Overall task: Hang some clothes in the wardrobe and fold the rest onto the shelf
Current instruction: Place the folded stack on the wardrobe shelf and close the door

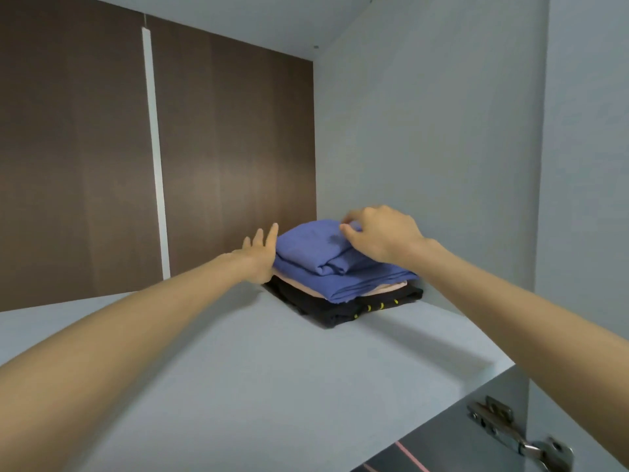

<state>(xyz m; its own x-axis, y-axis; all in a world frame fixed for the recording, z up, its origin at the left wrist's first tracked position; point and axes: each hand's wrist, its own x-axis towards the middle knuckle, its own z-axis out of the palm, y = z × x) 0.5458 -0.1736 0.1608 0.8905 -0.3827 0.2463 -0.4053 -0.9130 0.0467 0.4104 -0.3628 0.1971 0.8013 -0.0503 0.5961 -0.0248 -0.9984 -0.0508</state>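
While your right hand [381, 235] curls over the far top edge of the blue folded garment [313, 247], thumb and fingers pinching a fold of its cloth, your left hand [260, 255] lies open against the left side of the same pile, fingers straight and pointing toward the back of the wardrobe. That blue garment is the top layer of a small stack: under it you can see a thin peach-coloured piece [394, 287], and at the bottom a black garment [326, 310] with small yellow marks along its front edge. The stack sits on the pale grey shelf [221, 376], pushed toward the back right corner, close to the grey side wall [425, 131]. Behind your left hand runs the dark brown back panel [78, 165], split by a narrow white vertical strip [155, 148]. Below the shelf's front right corner, a metal hinge [517, 434] is fixed to the side wall.
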